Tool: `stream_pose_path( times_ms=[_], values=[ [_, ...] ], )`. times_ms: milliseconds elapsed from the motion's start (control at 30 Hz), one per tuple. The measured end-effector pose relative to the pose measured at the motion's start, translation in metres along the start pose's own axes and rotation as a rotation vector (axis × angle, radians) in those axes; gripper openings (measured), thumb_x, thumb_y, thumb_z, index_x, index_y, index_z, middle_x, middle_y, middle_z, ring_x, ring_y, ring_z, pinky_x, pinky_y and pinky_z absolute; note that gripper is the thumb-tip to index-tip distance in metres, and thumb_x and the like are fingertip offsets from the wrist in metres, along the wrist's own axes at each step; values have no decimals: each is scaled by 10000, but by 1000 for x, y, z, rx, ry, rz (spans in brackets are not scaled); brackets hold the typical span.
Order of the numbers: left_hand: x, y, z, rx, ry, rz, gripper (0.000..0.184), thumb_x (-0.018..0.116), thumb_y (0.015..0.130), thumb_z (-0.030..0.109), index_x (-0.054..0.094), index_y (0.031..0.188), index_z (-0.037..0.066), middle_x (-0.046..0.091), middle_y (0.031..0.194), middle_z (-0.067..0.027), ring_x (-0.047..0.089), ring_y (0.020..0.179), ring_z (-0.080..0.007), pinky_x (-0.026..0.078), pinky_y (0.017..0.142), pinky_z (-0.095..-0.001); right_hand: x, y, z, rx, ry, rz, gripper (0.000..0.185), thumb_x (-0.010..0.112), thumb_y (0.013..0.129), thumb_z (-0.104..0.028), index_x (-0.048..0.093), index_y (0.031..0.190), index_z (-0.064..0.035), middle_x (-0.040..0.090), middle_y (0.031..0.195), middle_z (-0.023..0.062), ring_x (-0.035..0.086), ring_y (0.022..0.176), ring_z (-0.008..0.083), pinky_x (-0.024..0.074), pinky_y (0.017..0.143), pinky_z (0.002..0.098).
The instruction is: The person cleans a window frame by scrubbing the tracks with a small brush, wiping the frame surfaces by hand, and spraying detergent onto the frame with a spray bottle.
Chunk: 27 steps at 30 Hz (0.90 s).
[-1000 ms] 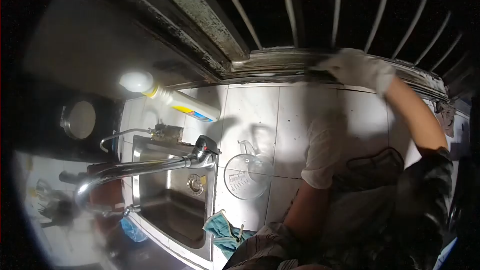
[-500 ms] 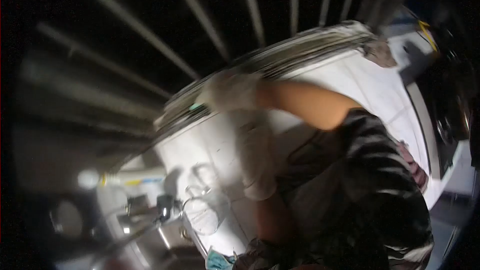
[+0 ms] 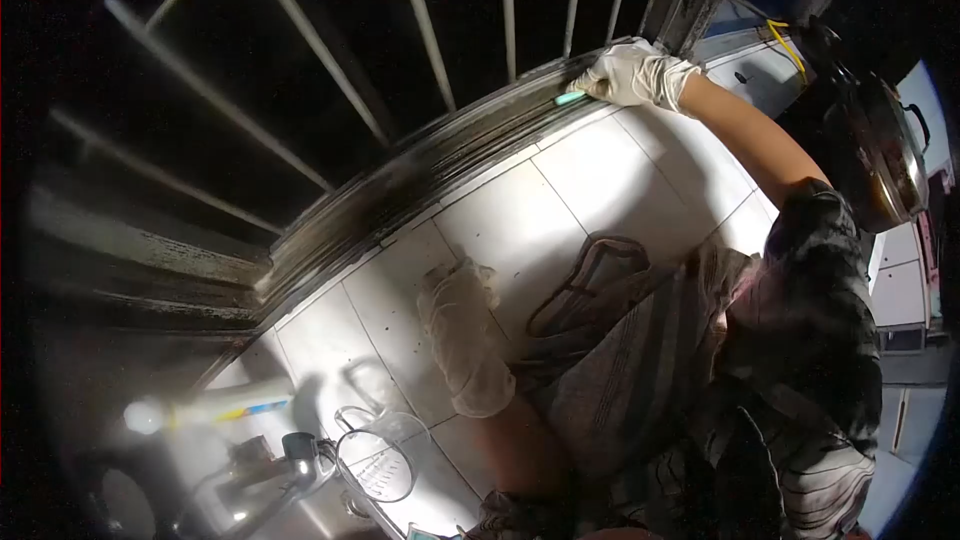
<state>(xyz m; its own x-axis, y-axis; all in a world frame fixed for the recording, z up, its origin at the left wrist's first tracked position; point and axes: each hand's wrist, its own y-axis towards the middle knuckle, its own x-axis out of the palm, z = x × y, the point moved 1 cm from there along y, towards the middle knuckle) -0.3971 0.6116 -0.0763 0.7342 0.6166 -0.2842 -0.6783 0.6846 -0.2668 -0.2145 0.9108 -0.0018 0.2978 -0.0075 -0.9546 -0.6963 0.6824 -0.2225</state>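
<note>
My right hand (image 3: 640,76), in a whitish glove, is closed around a slim mint-green tool (image 3: 570,98). Only the tool's end shows past the fingers, so its kind is not clear. The hand is at the right end of a dirty window track (image 3: 440,155), under the metal bars. My left hand (image 3: 465,335), also gloved, is over the white-tiled counter (image 3: 545,195) below the track. Its fingers look loosely bent, with no object visible in them; they are dim and slightly blurred.
A clear glass measuring jug (image 3: 375,465) stands at lower left near a faucet (image 3: 300,447). Beside them is a white bottle (image 3: 205,410) with a yellow and blue label. A striped grey cloth (image 3: 640,340) hangs before me. A lidded metal pot (image 3: 885,155) is at right.
My right hand has travelled along the track from its left part to its right end, still with the green tool. The left hand stays about the same place; the view has shifted a little.
</note>
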Motion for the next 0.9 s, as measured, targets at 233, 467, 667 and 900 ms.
stream_pose_path(
  times_ms=[233, 467, 667, 900],
  values=[
    [11, -14, 0, 174, 37, 158, 227, 573, 810, 162, 631, 965, 7, 626, 737, -61, 563, 611, -151, 431, 531, -299, -13, 51, -183, -403, 157, 141, 307, 465, 906, -185, 651, 1151, -188, 685, 963, 110, 668, 834, 240, 539, 711, 369],
    [0, -5, -14, 34, -127, -7, 212, 547, 900, 221, 615, 911, 21, 620, 795, -52, 533, 676, -119, 448, 637, -284, -37, 20, -127, -474, 229, -6, 364, 430, 921, -185, 590, 1240, -255, 672, 1008, 124, 656, 911, 259, 516, 868, 398],
    [2, 6, 9, -182, 35, -76, 231, 547, 900, 272, 596, 938, 49, 609, 803, -38, 524, 676, -124, 428, 615, -294, 25, -1, 72, 30, 45, -67, 291, 576, 892, -214, 640, 1173, -247, 699, 932, 62, 644, 739, 226, 516, 727, 341],
    [6, -8, 1, -28, -156, 28, 194, 606, 834, 197, 634, 935, 34, 619, 724, -38, 557, 627, -140, 444, 551, -286, 8, -19, 37, 212, -97, 97, 303, 476, 892, -150, 660, 1131, -179, 684, 800, 120, 670, 766, 260, 527, 684, 368]
  ],
)
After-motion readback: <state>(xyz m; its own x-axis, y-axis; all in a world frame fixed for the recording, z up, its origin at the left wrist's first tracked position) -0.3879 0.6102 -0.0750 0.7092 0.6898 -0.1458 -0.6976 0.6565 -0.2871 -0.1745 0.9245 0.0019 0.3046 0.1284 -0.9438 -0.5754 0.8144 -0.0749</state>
